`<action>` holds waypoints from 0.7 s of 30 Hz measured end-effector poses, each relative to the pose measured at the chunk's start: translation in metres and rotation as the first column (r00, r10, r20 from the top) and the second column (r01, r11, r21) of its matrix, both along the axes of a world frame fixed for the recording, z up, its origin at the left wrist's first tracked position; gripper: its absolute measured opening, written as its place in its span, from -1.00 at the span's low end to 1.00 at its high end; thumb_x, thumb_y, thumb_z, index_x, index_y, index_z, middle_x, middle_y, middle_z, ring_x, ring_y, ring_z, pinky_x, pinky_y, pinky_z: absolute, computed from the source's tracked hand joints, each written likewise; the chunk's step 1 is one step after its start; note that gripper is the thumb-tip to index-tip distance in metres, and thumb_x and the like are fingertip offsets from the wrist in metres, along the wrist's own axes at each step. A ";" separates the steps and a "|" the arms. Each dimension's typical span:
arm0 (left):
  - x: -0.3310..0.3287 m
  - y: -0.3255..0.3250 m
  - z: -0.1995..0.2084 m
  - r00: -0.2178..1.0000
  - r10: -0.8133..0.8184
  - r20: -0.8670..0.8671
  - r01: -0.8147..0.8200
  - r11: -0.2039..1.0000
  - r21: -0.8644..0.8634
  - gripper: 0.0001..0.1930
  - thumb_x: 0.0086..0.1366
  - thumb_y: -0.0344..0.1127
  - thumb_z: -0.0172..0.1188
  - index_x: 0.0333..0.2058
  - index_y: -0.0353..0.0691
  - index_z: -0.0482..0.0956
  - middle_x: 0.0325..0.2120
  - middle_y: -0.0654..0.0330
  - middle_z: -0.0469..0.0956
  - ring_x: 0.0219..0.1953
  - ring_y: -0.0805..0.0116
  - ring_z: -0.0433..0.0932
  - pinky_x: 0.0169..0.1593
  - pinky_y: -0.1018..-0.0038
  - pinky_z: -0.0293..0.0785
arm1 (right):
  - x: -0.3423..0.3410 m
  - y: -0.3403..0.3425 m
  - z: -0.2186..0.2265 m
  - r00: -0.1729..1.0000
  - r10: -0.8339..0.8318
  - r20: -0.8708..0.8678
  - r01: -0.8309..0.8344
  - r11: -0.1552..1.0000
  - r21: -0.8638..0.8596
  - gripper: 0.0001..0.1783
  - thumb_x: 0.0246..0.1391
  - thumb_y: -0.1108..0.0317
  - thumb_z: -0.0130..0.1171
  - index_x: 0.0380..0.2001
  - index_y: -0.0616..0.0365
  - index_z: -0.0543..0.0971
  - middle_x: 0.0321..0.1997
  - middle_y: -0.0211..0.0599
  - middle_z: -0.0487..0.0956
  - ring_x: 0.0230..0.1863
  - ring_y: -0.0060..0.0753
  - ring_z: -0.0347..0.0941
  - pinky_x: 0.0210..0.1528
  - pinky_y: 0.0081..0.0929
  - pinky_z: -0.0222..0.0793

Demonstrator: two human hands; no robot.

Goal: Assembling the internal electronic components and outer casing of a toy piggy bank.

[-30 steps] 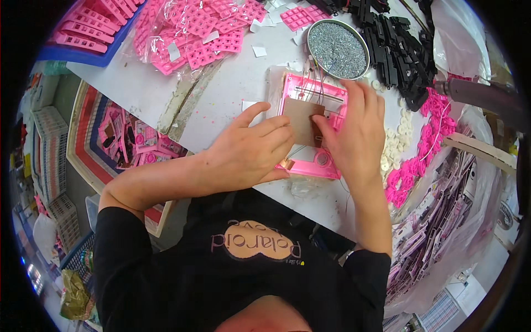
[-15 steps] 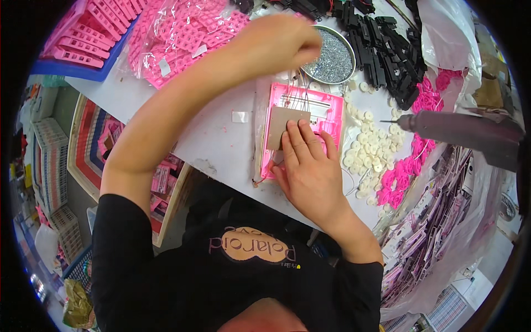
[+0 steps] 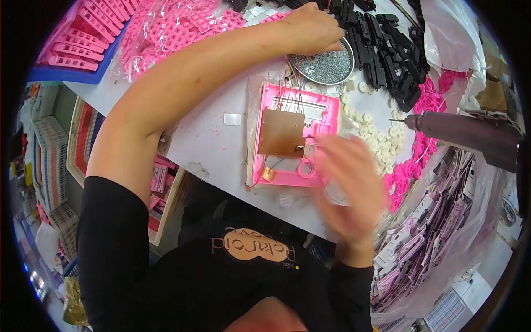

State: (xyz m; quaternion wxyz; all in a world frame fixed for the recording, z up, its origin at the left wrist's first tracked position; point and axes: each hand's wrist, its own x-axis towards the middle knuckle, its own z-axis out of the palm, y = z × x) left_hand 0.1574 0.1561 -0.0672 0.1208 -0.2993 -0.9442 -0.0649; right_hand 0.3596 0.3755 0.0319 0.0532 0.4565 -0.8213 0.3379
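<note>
My left hand [image 3: 314,30] is over the far rim of a round metal dish [image 3: 352,65] full of small silvery screws [image 3: 321,67]. Its fingers are curled closed, and whatever they hold is hidden. Below the dish lies a pink plastic casing [image 3: 283,178] with a brown circuit board [image 3: 282,133] inside and thin wires [image 3: 289,91] running out at the far end. A pink ring [image 3: 307,168] and a small gold-coloured piece [image 3: 268,174] sit in its near part. My right hand [image 3: 354,185], smeared by motion, hovers beside the casing's right edge, off the board.
An electric screwdriver [image 3: 459,127] points in from the right. Around it are white round parts [image 3: 381,138], pink cords [image 3: 423,146] and black plastic parts [image 3: 381,50]. Bagged pink parts [image 3: 171,36] lie far left, near a blue tray [image 3: 83,74]. A plastic sack [image 3: 420,243] bulges at right.
My right hand has lifted off the circuit board and moved right, uncovering the board and the pink ring. My left hand has shifted right and farther away over the dish.
</note>
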 end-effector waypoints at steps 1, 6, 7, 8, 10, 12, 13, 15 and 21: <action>-0.002 0.003 0.006 1.000 0.003 0.024 -0.003 1.000 -0.013 -0.67 0.23 -0.02 0.15 -0.42 -0.17 0.67 -0.42 0.05 0.66 -0.36 0.06 0.63 -0.21 0.09 0.35 | -0.007 0.019 0.009 0.986 -0.126 -0.111 0.104 0.977 -0.184 -0.63 0.15 0.28 0.15 -0.04 0.29 0.56 0.07 0.09 0.53 0.07 0.15 0.48 0.14 0.07 0.38; -0.014 0.016 0.015 0.999 0.043 0.006 -0.043 0.996 0.072 -0.70 0.21 -0.04 0.17 -0.46 -0.13 0.68 -0.46 0.07 0.65 -0.33 0.08 0.63 -0.19 0.10 0.35 | -0.110 0.066 0.036 0.950 -0.281 0.133 0.288 0.636 -0.715 -0.69 0.31 0.29 0.02 -0.08 0.32 0.55 -0.16 -0.03 0.59 -0.18 -0.12 0.57 0.04 -0.04 0.49; -0.014 0.012 0.012 0.996 0.079 -0.031 -0.075 0.991 0.114 -0.70 0.21 -0.04 0.17 -0.46 -0.13 0.68 -0.47 0.07 0.65 -0.33 0.08 0.64 -0.18 0.10 0.35 | -0.130 0.064 0.035 0.954 -0.142 0.264 0.292 0.636 -0.715 -0.69 0.29 0.30 0.07 -0.07 0.35 0.54 -0.19 -0.05 0.59 -0.19 -0.17 0.56 0.06 -0.06 0.49; -0.012 0.009 0.014 0.996 0.087 -0.021 -0.084 0.989 0.124 -0.71 0.21 -0.04 0.17 -0.45 -0.13 0.68 -0.47 0.07 0.65 -0.33 0.08 0.64 -0.17 0.10 0.35 | -0.145 0.061 0.035 0.923 -0.005 0.384 0.299 0.639 -0.709 -0.68 0.27 0.32 0.11 -0.06 0.38 0.53 -0.22 -0.08 0.59 -0.21 -0.22 0.56 0.08 -0.07 0.48; -0.007 0.006 0.017 0.996 0.094 -0.003 -0.093 0.985 0.146 -0.72 0.20 -0.06 0.18 -0.44 -0.14 0.68 -0.48 0.07 0.65 -0.32 0.08 0.64 -0.15 0.10 0.34 | -0.152 0.056 0.034 0.849 0.126 0.514 0.306 0.675 -0.672 -0.66 0.23 0.36 0.18 -0.04 0.41 0.51 -0.27 -0.14 0.57 -0.24 -0.30 0.54 0.08 -0.11 0.49; 0.001 -0.002 0.028 0.993 0.109 0.039 -0.112 0.988 0.104 -0.73 0.19 -0.07 0.20 -0.45 -0.15 0.68 -0.48 0.08 0.65 -0.31 0.08 0.64 -0.14 0.10 0.33 | -0.148 0.038 0.028 0.816 0.140 0.561 0.296 0.732 -0.614 -0.65 0.19 0.41 0.21 -0.02 0.42 0.50 -0.32 -0.19 0.55 -0.27 -0.36 0.52 0.04 -0.15 0.51; 0.003 -0.004 0.032 0.992 0.113 0.058 -0.118 0.990 0.084 -0.73 0.18 -0.08 0.21 -0.45 -0.15 0.67 -0.48 0.09 0.65 -0.31 0.09 0.64 -0.13 0.10 0.33 | -0.145 0.032 0.027 0.801 0.159 0.577 0.297 0.731 -0.615 -0.65 0.18 0.42 0.21 -0.02 0.43 0.49 -0.32 -0.20 0.55 -0.28 -0.38 0.51 0.03 -0.16 0.52; -0.004 -0.002 0.027 0.994 0.103 0.042 -0.105 0.994 0.030 -0.74 0.16 -0.08 0.22 -0.45 -0.14 0.68 -0.49 0.09 0.65 -0.31 0.08 0.64 -0.12 0.10 0.33 | -0.139 0.022 0.024 0.773 0.188 0.605 0.305 0.727 -0.615 -0.64 0.16 0.44 0.21 -0.02 0.45 0.48 -0.33 -0.20 0.54 -0.29 -0.42 0.50 0.00 -0.18 0.54; 0.015 -0.003 0.030 0.998 0.013 0.066 -0.038 0.922 0.386 -0.66 0.08 0.04 0.31 -0.41 -0.13 0.71 -0.45 0.04 0.67 -0.31 0.05 0.65 -0.11 0.14 0.35 | -0.096 0.004 0.025 0.798 0.126 0.590 0.355 0.693 -0.628 -0.58 0.16 0.34 0.23 0.00 0.35 0.41 -0.42 -0.21 0.53 -0.37 -0.39 0.49 -0.06 -0.14 0.55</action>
